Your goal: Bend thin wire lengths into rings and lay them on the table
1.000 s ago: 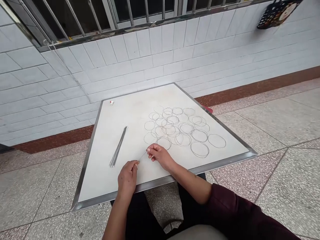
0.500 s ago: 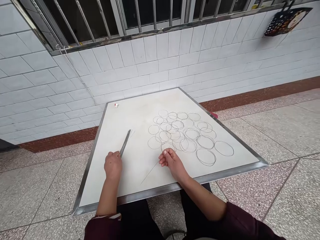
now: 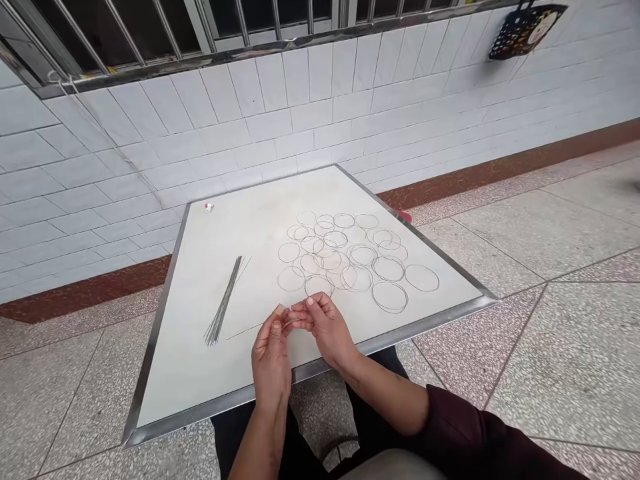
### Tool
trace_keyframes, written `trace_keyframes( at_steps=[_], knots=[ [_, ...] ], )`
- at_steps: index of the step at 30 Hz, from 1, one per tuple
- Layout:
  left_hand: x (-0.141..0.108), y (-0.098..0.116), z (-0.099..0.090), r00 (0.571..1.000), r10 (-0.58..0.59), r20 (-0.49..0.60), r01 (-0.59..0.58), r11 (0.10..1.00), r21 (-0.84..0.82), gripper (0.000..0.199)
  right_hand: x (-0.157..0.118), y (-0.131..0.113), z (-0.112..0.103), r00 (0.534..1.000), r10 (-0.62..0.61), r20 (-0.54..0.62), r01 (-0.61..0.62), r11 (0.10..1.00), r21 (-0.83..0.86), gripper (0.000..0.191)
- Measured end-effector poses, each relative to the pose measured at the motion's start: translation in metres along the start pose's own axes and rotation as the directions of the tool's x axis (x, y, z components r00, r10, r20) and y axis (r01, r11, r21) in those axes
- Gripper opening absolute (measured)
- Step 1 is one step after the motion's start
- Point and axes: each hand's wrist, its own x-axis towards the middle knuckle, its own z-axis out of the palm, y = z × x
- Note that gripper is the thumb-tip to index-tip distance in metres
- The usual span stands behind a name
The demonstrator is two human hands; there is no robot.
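My left hand (image 3: pixel 271 353) and my right hand (image 3: pixel 333 331) meet near the table's front edge, fingertips pinched round one thin wire (image 3: pixel 245 331). The wire's free end sticks out to the left over the white tabletop. Left of my hands lies a bundle of straight wires (image 3: pixel 223 303), fanned at its lower end. Beyond and to the right, many thin wire rings (image 3: pixel 389 269) lie flat and overlap one another. The part of the wire between my fingers is mostly hidden.
The white table (image 3: pixel 185 393) has a metal rim. A small red and white object (image 3: pixel 209 208) sits at its far left corner. Behind it stands a tiled wall (image 3: pixel 280 130) with a barred window; a patterned bag (image 3: pixel 525 32) hangs at the upper right.
My left hand has left the wire bundle and moved right to meet my right hand, closing on the wire. The wire now points more to the left. The view has shifted.
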Motion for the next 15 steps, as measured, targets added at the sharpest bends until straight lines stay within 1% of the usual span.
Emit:
trace_keyframes(
  at_steps=[1,3,6,8,11,15],
  knots=[
    [-0.002,-0.001,0.007,0.999,-0.029,-0.022,0.027,0.996,-0.091,0.032,-0.003,0.0,0.0,1.0,-0.013,0.018,0.013,1.0,-0.006,0.033],
    [-0.005,0.001,0.016,0.997,-0.063,-0.049,0.053,0.981,-0.189,0.028,-0.007,-0.001,-0.001,0.997,-0.052,0.056,0.053,0.998,-0.022,0.03],
    [-0.008,0.005,0.02,0.995,-0.083,-0.055,0.068,0.97,-0.231,0.022,-0.009,-0.002,-0.005,0.987,-0.125,0.105,0.132,0.989,-0.065,0.024],
    [-0.007,0.007,0.022,0.994,-0.097,-0.05,0.081,0.962,-0.263,0.019,-0.008,-0.002,-0.007,0.983,-0.142,0.112,0.152,0.985,-0.085,0.022],
    [-0.001,0.011,0.028,0.993,-0.107,-0.041,0.088,0.942,-0.324,0.016,-0.002,-0.002,-0.007,0.986,-0.137,0.094,0.143,0.988,-0.06,0.023],
    [0.019,0.019,0.041,0.997,-0.078,0.0,0.072,0.927,-0.369,0.015,0.014,-0.004,-0.003,0.985,-0.149,0.091,0.152,0.988,-0.028,0.026]
  ],
)
